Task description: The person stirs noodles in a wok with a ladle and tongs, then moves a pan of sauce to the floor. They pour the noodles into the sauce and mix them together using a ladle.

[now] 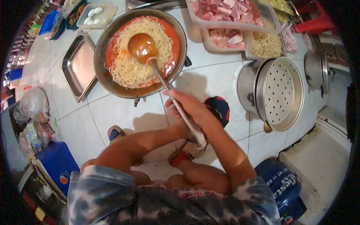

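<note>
My right hand [189, 105] is closed round the long handle of a metal ladle [165, 83]. The ladle's bowl looks full of orange-red liquid and is over a heap of pale noodles [127, 69]. Red sauce [172, 37] rings the noodles inside a wide round pan [98, 71]. My left hand [186, 129] is beside the lower end of the handle, under my right wrist. Its fingers are mostly hidden, so I cannot see whether it grips the handle.
Left of the pan are an empty metal tray [67, 62] and a tub of white eggs [98, 10]. Tubs of cut raw meat [225, 11] and bean sprouts [266, 45] stand at upper right. Rightward is a pot with a perforated steamer [279, 92]; a blue gas cylinder [277, 180] stands lower right.
</note>
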Demonstrator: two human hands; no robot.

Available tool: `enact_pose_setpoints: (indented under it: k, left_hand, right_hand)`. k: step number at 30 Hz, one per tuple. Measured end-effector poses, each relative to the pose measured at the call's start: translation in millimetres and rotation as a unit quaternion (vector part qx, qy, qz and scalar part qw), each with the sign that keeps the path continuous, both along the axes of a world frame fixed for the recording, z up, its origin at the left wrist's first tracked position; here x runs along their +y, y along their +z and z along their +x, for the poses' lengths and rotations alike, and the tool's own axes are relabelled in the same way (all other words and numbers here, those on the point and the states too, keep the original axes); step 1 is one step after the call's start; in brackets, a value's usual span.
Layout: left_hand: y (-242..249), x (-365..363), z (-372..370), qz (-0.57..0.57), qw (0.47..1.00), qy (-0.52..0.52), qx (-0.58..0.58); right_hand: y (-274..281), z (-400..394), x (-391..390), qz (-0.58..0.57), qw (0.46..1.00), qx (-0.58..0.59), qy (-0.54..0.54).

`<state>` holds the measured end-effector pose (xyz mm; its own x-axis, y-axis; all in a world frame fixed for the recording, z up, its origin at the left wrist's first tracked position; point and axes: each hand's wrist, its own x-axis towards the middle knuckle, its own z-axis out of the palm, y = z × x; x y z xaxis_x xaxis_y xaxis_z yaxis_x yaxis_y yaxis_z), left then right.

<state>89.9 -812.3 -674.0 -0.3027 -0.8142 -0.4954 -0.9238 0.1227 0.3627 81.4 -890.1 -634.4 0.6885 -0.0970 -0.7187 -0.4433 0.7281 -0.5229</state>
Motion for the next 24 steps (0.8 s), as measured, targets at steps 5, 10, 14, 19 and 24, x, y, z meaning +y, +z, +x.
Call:
enact_pose_setpoints:
  k: [5,10,14,19,24]
  left_hand:
    - [14.1,64.5,82.9,0.075,0.959,0.063,0.266]
    - [17.7,164.8,201.0,0.204,0.821,0.39,0.363]
    - [14.6,200.4,234.5,0.141,0.302,0.662,0.671]
    - [-43.5,178.6,245.0,0.012,0.268,0.637,0.723]
    - [-43.8,150.7,245.4,0.012,0.227,0.615,0.755]
  right_hand:
    - [-1.0,-1.6,-3.1,-0.212,0.968,0.087,0.097]
    - [-5.7,-7.8,3.6,-0.506,0.849,0.073,0.13]
    - [39.4,1.2,8.3,-0.638,0.74,0.127,0.168]
    - [64.2,14.5,-3.8,-0.655,0.715,0.127,0.208]
    - [78.4,50.8,-32.4,-0.753,0.605,0.137,0.218]
